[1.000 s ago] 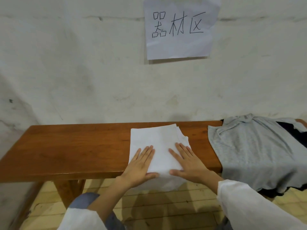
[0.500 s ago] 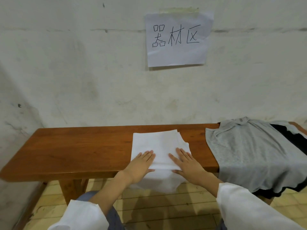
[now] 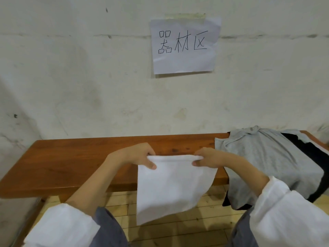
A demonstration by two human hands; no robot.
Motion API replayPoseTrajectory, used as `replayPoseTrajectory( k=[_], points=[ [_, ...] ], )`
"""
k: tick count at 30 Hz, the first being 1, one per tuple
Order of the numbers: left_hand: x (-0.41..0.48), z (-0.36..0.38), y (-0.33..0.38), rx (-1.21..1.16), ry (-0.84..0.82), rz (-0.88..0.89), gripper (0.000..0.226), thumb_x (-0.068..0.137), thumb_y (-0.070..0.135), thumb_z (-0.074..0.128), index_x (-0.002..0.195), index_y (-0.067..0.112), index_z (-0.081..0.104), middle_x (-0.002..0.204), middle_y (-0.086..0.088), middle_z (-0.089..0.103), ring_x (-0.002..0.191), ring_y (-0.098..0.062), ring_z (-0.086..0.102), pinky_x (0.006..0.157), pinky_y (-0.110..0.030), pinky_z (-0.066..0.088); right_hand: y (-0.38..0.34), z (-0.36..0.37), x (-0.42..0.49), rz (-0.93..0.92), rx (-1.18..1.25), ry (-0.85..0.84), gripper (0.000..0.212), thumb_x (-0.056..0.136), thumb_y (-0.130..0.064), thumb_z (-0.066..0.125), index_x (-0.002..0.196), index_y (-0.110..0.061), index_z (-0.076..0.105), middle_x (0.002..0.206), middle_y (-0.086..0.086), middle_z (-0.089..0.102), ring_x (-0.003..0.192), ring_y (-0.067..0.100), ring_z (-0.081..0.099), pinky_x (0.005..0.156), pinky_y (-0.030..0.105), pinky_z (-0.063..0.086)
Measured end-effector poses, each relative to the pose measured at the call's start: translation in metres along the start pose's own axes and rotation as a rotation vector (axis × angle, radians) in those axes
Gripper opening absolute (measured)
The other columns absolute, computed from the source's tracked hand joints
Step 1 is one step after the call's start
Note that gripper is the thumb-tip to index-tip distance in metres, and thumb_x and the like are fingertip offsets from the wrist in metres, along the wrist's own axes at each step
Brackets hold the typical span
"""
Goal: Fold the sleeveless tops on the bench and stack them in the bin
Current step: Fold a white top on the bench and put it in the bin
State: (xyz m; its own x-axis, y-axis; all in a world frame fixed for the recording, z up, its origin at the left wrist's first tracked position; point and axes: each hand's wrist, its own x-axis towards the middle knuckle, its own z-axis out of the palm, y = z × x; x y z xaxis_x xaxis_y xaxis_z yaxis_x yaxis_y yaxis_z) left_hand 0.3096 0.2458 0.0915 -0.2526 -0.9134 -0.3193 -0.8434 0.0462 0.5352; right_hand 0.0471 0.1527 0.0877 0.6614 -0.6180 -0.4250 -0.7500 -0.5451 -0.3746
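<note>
Left hand (image 3: pixel 137 155) and right hand (image 3: pixel 210 157) each pinch top edge of folded white top (image 3: pixel 170 186), thumbs in front, fingers curled behind. Top held up over near edge of wooden bench (image 3: pixel 74 163), lower part hanging free past bench toward floor. Cloth looks light, thin, limp; likely sags or unfolds if held by one corner, so two-corner hold along fold suits. Grey top (image 3: pixel 263 161) lies heaped on bench at right over dark garment (image 3: pixel 306 150). Bin not visible. Paper sign (image 3: pixel 185 45) taped to wall, handwritten: 器材区.
</note>
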Motion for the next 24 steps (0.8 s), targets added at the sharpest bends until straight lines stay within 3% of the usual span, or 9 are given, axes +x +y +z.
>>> replayPoseTrajectory(
  k=[2, 4, 9, 12, 15, 19, 21, 22, 24],
  points=[
    [0.005, -0.009, 0.003, 0.01, 0.117, -0.033, 0.029, 0.081, 0.03, 0.072, 0.063, 0.012, 0.058, 0.06, 0.003, 0.048, 0.054, -0.01, 0.042, 0.054, -0.023, 0.03, -0.004, -0.014, 0.004, 0.03, -0.043, 0.09, 0.015, 0.095, -0.032, 0.054, 0.092, -0.018, 0.056, 0.085, -0.006, 0.054, 0.084, 0.017, 0.052, 0.064, 0.021, 0.037],
    [0.009, -0.025, 0.008, 0.034, 0.274, -0.049, 0.028, 0.083, 0.029, 0.071, 0.062, 0.019, 0.056, 0.059, 0.006, 0.049, 0.055, -0.011, 0.045, 0.053, -0.022, 0.03, -0.007, -0.033, 0.011, 0.066, -0.075, 0.235, 0.023, 0.096, -0.032, 0.053, 0.106, -0.012, 0.06, 0.098, 0.001, 0.059, 0.093, 0.022, 0.057, 0.071, 0.026, 0.039],
    [0.014, -0.073, 0.025, 0.206, 0.716, 0.004, 0.013, 0.091, 0.023, 0.061, 0.097, 0.014, 0.07, 0.083, -0.002, 0.052, 0.076, -0.022, 0.053, 0.063, -0.028, 0.031, -0.019, -0.081, 0.016, 0.043, -0.087, 0.749, 0.023, 0.095, -0.03, 0.054, 0.1, -0.01, 0.065, 0.093, 0.008, 0.066, 0.087, 0.028, 0.062, 0.067, 0.032, 0.044],
    [0.016, -0.074, 0.024, 0.28, 0.818, 0.017, 0.017, 0.09, 0.016, 0.059, 0.102, 0.014, 0.071, 0.086, -0.004, 0.049, 0.079, -0.023, 0.051, 0.064, -0.03, 0.034, -0.022, -0.075, 0.026, 0.046, -0.15, 0.935, 0.019, 0.094, -0.024, 0.053, 0.099, -0.012, 0.067, 0.092, 0.009, 0.068, 0.086, 0.03, 0.063, 0.069, 0.035, 0.047],
    [0.022, -0.035, 0.005, 0.316, 0.702, -0.02, 0.027, 0.086, 0.003, 0.055, 0.109, 0.012, 0.067, 0.103, -0.012, 0.059, 0.1, -0.031, 0.056, 0.079, -0.035, 0.043, -0.013, -0.03, 0.042, 0.115, -0.165, 0.817, 0.02, 0.089, -0.015, 0.054, 0.107, -0.015, 0.064, 0.111, 0.005, 0.062, 0.102, 0.027, 0.058, 0.084, 0.035, 0.046],
    [0.017, 0.045, -0.02, 0.403, 0.24, -0.15, 0.045, 0.091, 0.001, 0.047, 0.13, 0.022, 0.049, 0.128, -0.003, 0.055, 0.113, -0.02, 0.053, 0.093, -0.025, 0.041, 0.003, 0.061, 0.048, 0.147, -0.252, 0.398, 0.028, 0.091, -0.018, 0.052, 0.119, -0.021, 0.05, 0.126, 0.002, 0.049, 0.116, 0.021, 0.045, 0.098, 0.032, 0.038],
    [0.012, 0.073, -0.029, 0.282, 0.126, -0.184, 0.054, 0.094, 0.002, 0.046, 0.141, 0.025, 0.036, 0.139, -0.002, 0.047, 0.123, -0.019, 0.049, 0.101, -0.024, 0.041, 0.004, 0.087, 0.043, 0.142, -0.18, 0.351, 0.034, 0.093, -0.02, 0.05, 0.126, -0.023, 0.043, 0.131, -0.001, 0.045, 0.121, 0.018, 0.041, 0.105, 0.031, 0.035],
    [0.009, 0.078, -0.031, 0.235, 0.093, -0.199, 0.058, 0.094, 0.002, 0.047, 0.143, 0.026, 0.03, 0.138, -0.001, 0.046, 0.122, -0.019, 0.049, 0.1, -0.023, 0.043, 0.004, 0.093, 0.041, 0.138, -0.15, 0.367, 0.035, 0.092, -0.02, 0.051, 0.126, -0.023, 0.042, 0.131, -0.003, 0.044, 0.122, 0.017, 0.039, 0.107, 0.031, 0.035],
    [0.006, 0.079, -0.034, 0.197, -0.011, -0.211, 0.063, 0.091, 0.005, 0.053, 0.143, 0.025, 0.026, 0.123, 0.003, 0.05, 0.109, -0.015, 0.053, 0.085, -0.019, 0.047, 0.005, 0.097, 0.034, 0.121, -0.148, 0.35, 0.035, 0.091, -0.021, 0.053, 0.124, -0.024, 0.044, 0.129, -0.004, 0.045, 0.121, 0.016, 0.039, 0.107, 0.03, 0.035]
  ],
)
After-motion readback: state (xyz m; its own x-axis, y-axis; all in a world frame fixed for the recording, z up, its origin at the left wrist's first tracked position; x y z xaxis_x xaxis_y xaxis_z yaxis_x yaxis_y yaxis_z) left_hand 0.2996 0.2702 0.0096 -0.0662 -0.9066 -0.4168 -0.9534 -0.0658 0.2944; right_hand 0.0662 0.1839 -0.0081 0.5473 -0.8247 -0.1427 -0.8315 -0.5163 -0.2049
